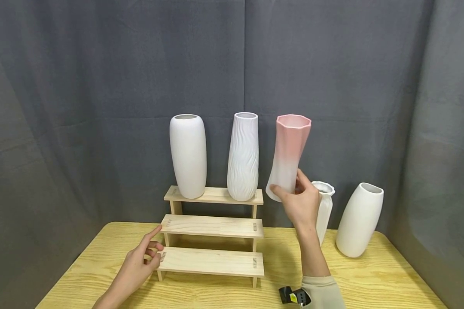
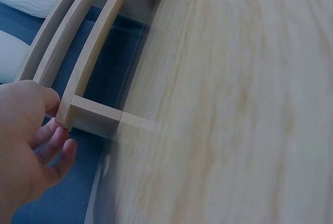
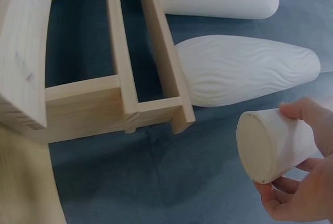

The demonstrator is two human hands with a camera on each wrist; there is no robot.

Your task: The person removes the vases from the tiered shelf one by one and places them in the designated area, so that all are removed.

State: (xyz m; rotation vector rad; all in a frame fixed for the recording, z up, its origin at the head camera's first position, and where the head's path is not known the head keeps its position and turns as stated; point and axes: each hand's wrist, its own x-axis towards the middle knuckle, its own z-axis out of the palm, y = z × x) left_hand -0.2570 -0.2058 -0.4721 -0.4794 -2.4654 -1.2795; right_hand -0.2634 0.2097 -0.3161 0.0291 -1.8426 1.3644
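Observation:
In the head view my right hand (image 1: 302,202) grips a pink-and-white vase (image 1: 291,146) by its lower part, thumb on one side and fingers on the other. The vase hangs in the air, slightly tilted, to the right of the three-step wooden display stand (image 1: 212,225). Its pale base (image 3: 256,148) faces the right wrist camera. My left hand (image 1: 139,262) is at the stand's left end, index finger extended to the middle board and the other fingers loosely bent by the lowest board. On the top board stand a smooth white vase (image 1: 188,156) and a wavy-textured white vase (image 1: 243,156).
At the right, on the wooden table (image 1: 100,266), stand a white vase with a flared rim (image 1: 324,212), partly behind my right forearm, and a leaning-looking smooth white vase (image 1: 359,221). Grey curtains (image 1: 139,64) enclose the back and sides.

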